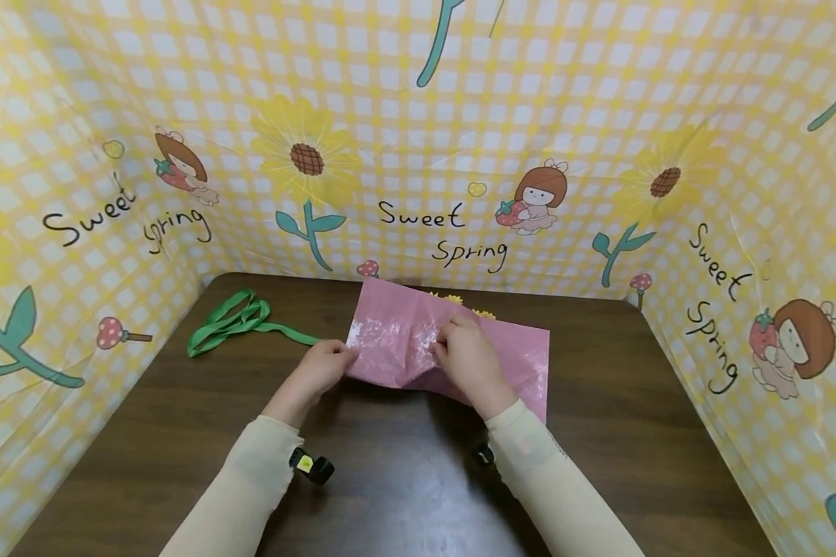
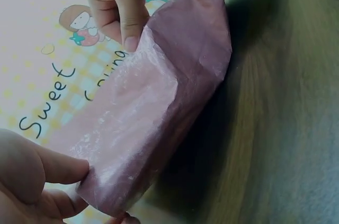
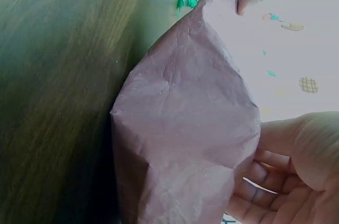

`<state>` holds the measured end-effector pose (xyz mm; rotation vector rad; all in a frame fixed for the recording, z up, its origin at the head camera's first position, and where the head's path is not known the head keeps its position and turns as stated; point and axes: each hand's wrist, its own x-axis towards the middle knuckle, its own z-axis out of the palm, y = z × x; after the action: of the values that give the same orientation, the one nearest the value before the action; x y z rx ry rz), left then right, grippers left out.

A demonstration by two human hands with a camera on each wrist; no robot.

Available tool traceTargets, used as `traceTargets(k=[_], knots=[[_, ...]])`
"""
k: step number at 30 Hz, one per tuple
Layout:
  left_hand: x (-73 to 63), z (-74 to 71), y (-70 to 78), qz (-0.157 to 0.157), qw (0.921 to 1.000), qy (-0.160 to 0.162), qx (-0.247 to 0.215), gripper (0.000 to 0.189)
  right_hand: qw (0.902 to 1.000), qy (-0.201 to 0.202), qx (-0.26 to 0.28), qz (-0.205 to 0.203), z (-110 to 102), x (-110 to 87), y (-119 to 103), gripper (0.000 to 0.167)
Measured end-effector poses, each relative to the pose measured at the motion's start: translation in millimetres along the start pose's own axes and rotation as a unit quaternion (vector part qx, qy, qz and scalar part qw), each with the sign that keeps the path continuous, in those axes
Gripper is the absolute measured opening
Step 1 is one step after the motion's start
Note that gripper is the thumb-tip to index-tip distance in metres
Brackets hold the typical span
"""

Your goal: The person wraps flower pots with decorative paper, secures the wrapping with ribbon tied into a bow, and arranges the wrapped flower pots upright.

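A creased, shiny pink sheet of wrapping paper (image 1: 390, 333) is held up over the table in the head view, bent along its length. My left hand (image 1: 323, 363) pinches its left end between thumb and fingers, as the left wrist view shows with that hand (image 2: 32, 176) at the lower left. With curled fingers my right hand (image 1: 470, 356) grips the sheet near its middle. From the right wrist, this hand (image 3: 302, 166) has its thumb against the paper (image 3: 185, 118) and its fingers partly behind it. Yellow flowers (image 1: 453, 299) peek out behind the sheet, mostly hidden.
On the left of the dark wooden table (image 1: 390, 480) lies a loosely looped green ribbon (image 1: 233, 321), one end running toward my left hand. A yellow checked cloth (image 1: 404, 155) with printed flowers and figures surrounds the table at the back and sides.
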<state>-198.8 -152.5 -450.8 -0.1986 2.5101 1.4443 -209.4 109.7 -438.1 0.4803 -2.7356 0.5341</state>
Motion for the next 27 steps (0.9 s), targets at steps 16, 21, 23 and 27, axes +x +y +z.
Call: traceTargets(k=[16, 21, 23, 27], knots=[[4.8, -4.4, -17.5, -0.065, 0.9709, -0.094, -0.210, 0.028, 0.9997, -0.015, 0.016, 0.010, 0, -2.7, 0, 0.016], [8.5, 0.8, -20.5, -0.056, 0.9707, -0.100, -0.211, 0.049, 0.9999, 0.004, 0.015, 0.001, -1, -4.6, 0, 0.015], [9.6, 2.2, -21.8, -0.053, 0.9720, -0.097, -0.208, 0.045, 0.9998, 0.011, 0.014, -0.001, -1, -5.4, 0, 0.015], [10.0, 3.1, -23.8, -0.045, 0.9759, -0.077, -0.199, 0.029, 0.9997, 0.020, 0.010, -0.004, 1, -6.2, 2, 0.013]])
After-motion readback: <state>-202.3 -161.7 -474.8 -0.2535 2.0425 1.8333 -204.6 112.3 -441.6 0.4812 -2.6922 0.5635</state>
